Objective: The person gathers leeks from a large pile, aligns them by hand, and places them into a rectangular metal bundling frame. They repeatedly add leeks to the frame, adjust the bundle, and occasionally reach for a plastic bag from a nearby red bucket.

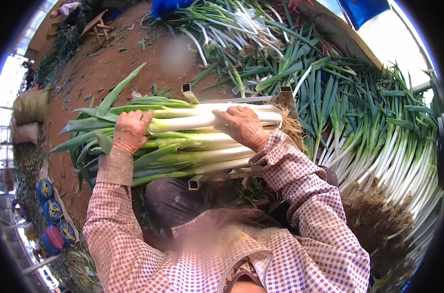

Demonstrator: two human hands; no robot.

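Note:
A bundle of long leeks (192, 141), white stalks and green leaves, lies across a metal frame (285, 95) in front of me, roots to the right. My left hand (130, 131) presses down on the green-white part at the bundle's left side. On the white stalks near the root end rests my right hand (242, 126), fingers spread over the top leeks. Both sleeves are checked purple and white.
A big heap of leeks (378, 132) with hairy roots fills the right side. More leeks (232, 29) lie at the top. Brown dirt floor (109, 63) with leaf scraps spreads to the left. Blue spools (53, 210) and sacks (31, 105) sit at the far left.

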